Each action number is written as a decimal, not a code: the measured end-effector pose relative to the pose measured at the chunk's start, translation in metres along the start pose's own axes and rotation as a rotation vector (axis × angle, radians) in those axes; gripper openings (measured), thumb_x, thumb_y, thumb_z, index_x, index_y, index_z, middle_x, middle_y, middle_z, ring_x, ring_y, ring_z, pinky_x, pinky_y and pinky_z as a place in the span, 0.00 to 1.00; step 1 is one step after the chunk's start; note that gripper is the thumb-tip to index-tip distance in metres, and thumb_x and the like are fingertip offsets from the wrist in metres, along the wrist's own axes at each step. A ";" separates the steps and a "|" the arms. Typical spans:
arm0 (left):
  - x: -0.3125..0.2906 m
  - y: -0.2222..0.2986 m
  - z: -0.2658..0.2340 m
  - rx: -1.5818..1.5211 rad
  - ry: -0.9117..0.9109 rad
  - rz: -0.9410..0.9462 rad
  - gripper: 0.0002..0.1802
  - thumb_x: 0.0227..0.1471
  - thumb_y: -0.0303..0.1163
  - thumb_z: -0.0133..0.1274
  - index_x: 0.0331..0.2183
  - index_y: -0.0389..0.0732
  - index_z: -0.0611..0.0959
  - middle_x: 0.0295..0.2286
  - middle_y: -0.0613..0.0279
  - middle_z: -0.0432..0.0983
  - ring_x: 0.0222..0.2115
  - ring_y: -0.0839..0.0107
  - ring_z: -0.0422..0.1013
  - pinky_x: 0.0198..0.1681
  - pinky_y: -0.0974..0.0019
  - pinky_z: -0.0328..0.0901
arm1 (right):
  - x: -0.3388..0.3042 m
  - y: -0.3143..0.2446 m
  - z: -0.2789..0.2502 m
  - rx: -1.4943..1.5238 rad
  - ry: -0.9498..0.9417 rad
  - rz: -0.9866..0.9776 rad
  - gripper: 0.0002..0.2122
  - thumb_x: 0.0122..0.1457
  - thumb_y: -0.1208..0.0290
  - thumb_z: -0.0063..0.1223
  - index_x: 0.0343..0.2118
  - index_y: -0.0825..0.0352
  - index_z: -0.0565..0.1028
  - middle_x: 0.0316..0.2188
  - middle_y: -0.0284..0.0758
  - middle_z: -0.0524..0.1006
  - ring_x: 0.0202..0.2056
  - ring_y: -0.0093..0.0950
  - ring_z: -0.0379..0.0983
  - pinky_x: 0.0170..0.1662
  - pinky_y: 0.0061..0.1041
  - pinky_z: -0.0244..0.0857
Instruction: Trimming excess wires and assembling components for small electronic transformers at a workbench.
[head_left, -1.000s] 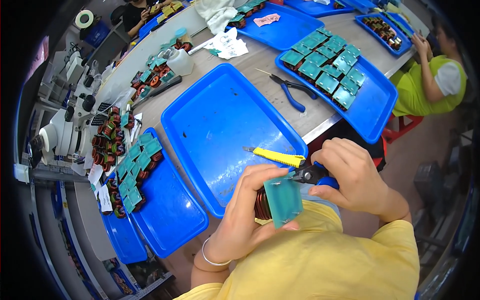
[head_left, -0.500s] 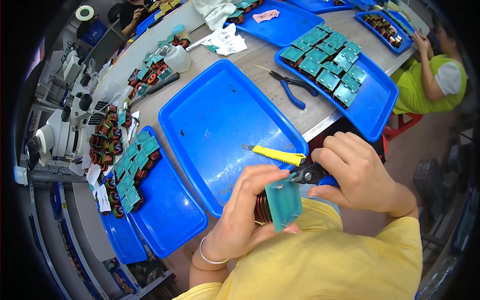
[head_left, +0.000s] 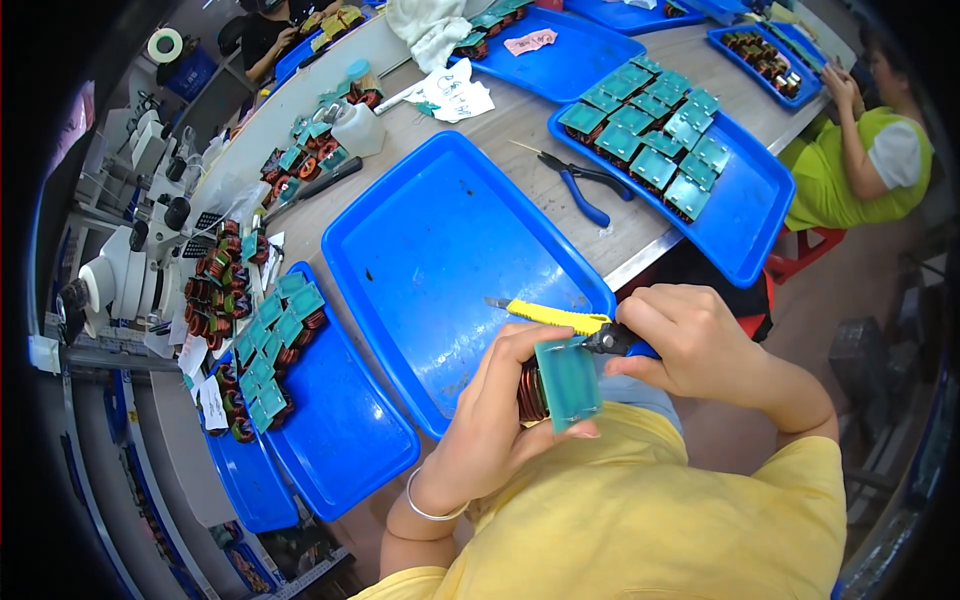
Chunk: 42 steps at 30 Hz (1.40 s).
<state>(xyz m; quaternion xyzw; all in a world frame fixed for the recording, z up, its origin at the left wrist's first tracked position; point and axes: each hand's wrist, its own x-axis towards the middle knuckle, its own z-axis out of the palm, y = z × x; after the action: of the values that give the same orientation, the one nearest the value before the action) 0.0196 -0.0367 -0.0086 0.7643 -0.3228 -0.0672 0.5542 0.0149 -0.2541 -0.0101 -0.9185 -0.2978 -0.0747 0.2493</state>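
My left hand (head_left: 478,425) is closed round a wire-wound coil (head_left: 532,392) with a square green circuit board (head_left: 573,388) on its end. The board's flat face is turned to the right, away from the palm. Wrapped in my right hand (head_left: 695,335) are blue-handled cutting pliers (head_left: 607,341). Their dark jaws reach the board's upper edge; whether they bite on a wire is too small to tell. Just beyond the hands, a yellow utility knife (head_left: 552,316) lies in a large blue tray (head_left: 430,250), with its blade out.
Coil-and-board pieces (head_left: 650,125) stand in rows in the right tray (head_left: 745,215). Others sit in trays (head_left: 345,420) at the left. A second pair of pliers (head_left: 580,190) lies on the grey table (head_left: 510,130). A co-worker (head_left: 880,170) sits at the far right.
My right hand and the pliers have dropped slightly along the board's upper edge. The board has turned a little in my left hand, and its lower corner has risen.
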 end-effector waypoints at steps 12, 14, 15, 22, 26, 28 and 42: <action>0.004 0.004 0.005 0.038 -0.005 0.137 0.37 0.33 0.33 0.65 0.45 0.35 0.66 0.38 0.50 0.66 0.39 0.57 0.65 0.43 0.63 0.61 | 0.004 -0.011 -0.008 -0.008 0.167 -0.080 0.22 0.46 0.51 0.53 0.28 0.70 0.69 0.22 0.38 0.66 0.23 0.35 0.64 0.26 0.29 0.58; 0.004 0.005 0.005 0.047 -0.007 0.146 0.37 0.33 0.33 0.65 0.45 0.35 0.66 0.39 0.50 0.66 0.39 0.57 0.65 0.43 0.63 0.61 | 0.003 -0.012 -0.009 -0.014 0.170 -0.080 0.22 0.46 0.51 0.53 0.28 0.70 0.69 0.22 0.38 0.66 0.23 0.36 0.64 0.26 0.29 0.58; 0.003 0.006 0.006 0.055 -0.004 0.152 0.37 0.33 0.33 0.65 0.45 0.35 0.66 0.39 0.50 0.66 0.39 0.57 0.65 0.43 0.64 0.61 | 0.003 -0.012 -0.009 -0.020 0.173 -0.079 0.22 0.46 0.50 0.53 0.28 0.70 0.68 0.22 0.38 0.66 0.23 0.36 0.64 0.26 0.29 0.58; 0.004 0.011 0.005 0.073 -0.026 0.123 0.35 0.35 0.32 0.64 0.46 0.35 0.65 0.38 0.49 0.65 0.36 0.58 0.67 0.39 0.65 0.64 | 0.005 -0.015 -0.016 -0.059 0.120 -0.084 0.22 0.47 0.50 0.53 0.26 0.69 0.67 0.21 0.38 0.65 0.23 0.36 0.65 0.26 0.30 0.59; 0.002 0.008 0.007 -0.020 -0.039 0.009 0.34 0.36 0.31 0.63 0.45 0.35 0.65 0.38 0.50 0.65 0.35 0.61 0.68 0.39 0.66 0.63 | 0.003 -0.012 -0.010 -0.016 0.073 -0.032 0.21 0.48 0.51 0.52 0.26 0.70 0.67 0.19 0.38 0.66 0.21 0.36 0.66 0.25 0.30 0.60; 0.002 0.005 0.007 -0.001 -0.036 -0.032 0.35 0.37 0.29 0.63 0.46 0.36 0.65 0.38 0.52 0.66 0.35 0.65 0.68 0.38 0.68 0.64 | 0.004 -0.009 -0.005 0.003 0.040 -0.006 0.21 0.49 0.51 0.51 0.26 0.70 0.67 0.19 0.39 0.66 0.21 0.37 0.66 0.24 0.30 0.61; 0.003 -0.035 0.026 -1.465 -0.144 -0.174 0.53 0.40 0.64 0.47 0.57 0.44 0.45 0.28 0.51 0.67 0.11 0.74 0.62 0.12 0.78 0.55 | 0.018 -0.015 -0.009 0.842 0.089 0.155 0.21 0.43 0.67 0.64 0.38 0.69 0.67 0.33 0.34 0.71 0.30 0.21 0.68 0.33 0.19 0.63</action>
<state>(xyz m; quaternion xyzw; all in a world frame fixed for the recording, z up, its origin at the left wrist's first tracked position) 0.0245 -0.0536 -0.0487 0.2151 -0.1690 -0.3591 0.8923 0.0209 -0.2389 0.0087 -0.7520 -0.2215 0.0329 0.6200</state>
